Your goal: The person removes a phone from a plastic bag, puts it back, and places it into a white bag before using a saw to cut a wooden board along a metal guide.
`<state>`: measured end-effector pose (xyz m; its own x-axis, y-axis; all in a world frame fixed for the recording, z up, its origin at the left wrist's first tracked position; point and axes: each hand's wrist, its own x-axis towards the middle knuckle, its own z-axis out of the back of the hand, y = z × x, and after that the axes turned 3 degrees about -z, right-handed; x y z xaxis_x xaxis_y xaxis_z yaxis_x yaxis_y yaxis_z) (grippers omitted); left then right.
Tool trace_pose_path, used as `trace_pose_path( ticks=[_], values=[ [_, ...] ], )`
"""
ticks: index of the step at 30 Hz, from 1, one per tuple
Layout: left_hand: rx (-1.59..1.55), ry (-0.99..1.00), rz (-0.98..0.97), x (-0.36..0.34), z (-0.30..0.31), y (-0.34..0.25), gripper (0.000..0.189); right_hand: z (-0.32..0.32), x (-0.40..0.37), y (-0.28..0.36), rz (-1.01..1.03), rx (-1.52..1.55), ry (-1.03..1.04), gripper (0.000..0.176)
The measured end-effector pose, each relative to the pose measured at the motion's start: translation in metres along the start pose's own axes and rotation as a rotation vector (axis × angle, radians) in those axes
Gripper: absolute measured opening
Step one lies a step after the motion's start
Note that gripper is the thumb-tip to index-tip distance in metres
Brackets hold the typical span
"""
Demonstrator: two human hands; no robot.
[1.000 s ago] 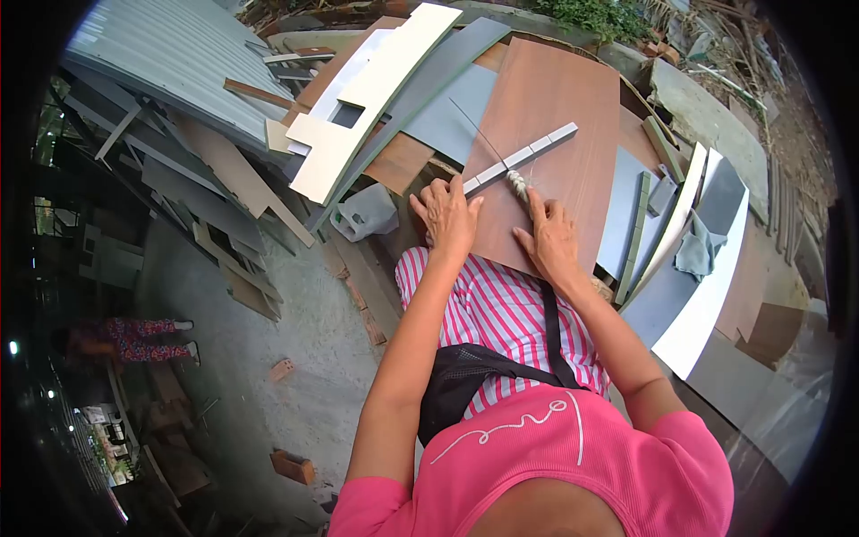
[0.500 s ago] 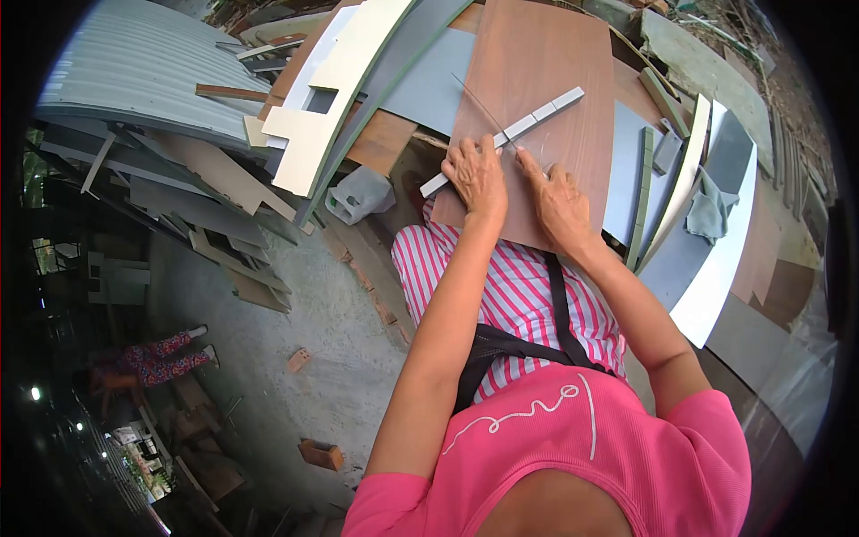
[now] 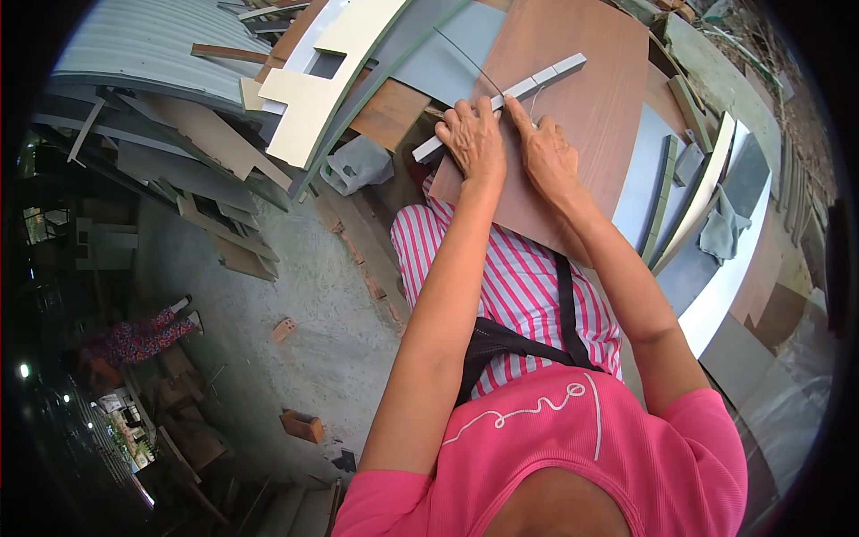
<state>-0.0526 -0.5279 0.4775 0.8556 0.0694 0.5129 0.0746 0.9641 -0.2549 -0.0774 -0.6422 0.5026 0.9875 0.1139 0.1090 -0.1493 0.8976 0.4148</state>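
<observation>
A long pale-grey bar (image 3: 559, 69) with thin cross lines lies slantwise over a brown wood-look board (image 3: 591, 116). My left hand (image 3: 472, 143) is closed over the bar's lower part, whose end sticks out past my fingers. A thin dark cord (image 3: 465, 55) stretches from the bar up to the left, its kind not certain. My right hand (image 3: 548, 152) is beside the left, index fingertip on the bar where the cord meets it and the other fingers curled. A thin pale loop rises by this hand; what its fingers pinch is partly hidden.
Cut panels, including a cream notched board (image 3: 300, 116), are stacked at the left. On the right are a green-edged strip (image 3: 659, 192) and a grey-green cloth (image 3: 723, 228). A plastic jug (image 3: 358, 166) stands beside my knee. Another person (image 3: 134, 345) is at the lower left.
The view has shifted slightly. My right index finger has moved onto the bar at the cord crossing, closer to my left hand. A thin loop now shows beside my right fingers.
</observation>
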Motion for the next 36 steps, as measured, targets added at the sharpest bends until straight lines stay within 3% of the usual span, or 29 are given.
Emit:
trace_pose_path(
  ticks=[6,8,11,20,29,33,36],
  values=[
    [0.029,0.012,0.018,0.001,-0.003,-0.001,0.019,0.034,-0.079,-0.026,-0.012,-0.114,0.079,0.067],
    [0.017,0.014,0.017,0.0,-0.002,-0.001,0.019,0.045,-0.108,-0.034,-0.084,-0.163,0.193,0.069],
    [0.015,0.009,0.012,0.0,-0.004,0.0,0.019,0.046,-0.125,-0.041,-0.049,-0.153,0.141,0.069],
    [0.05,0.024,0.017,0.002,0.0,-0.001,0.022,0.008,-0.011,-0.004,0.007,-0.044,0.007,0.063],
    [0.025,0.048,0.014,-0.001,0.0,-0.001,0.02,0.05,-0.133,-0.049,-0.032,-0.158,0.155,0.067],
    [0.024,0.026,0.006,0.001,-0.001,-0.001,0.02,0.05,-0.115,-0.043,-0.035,-0.152,0.144,0.067],
    [0.036,0.024,0.015,0.001,0.0,-0.002,0.02,0.026,-0.056,-0.027,0.041,-0.11,0.024,0.064]
  ],
)
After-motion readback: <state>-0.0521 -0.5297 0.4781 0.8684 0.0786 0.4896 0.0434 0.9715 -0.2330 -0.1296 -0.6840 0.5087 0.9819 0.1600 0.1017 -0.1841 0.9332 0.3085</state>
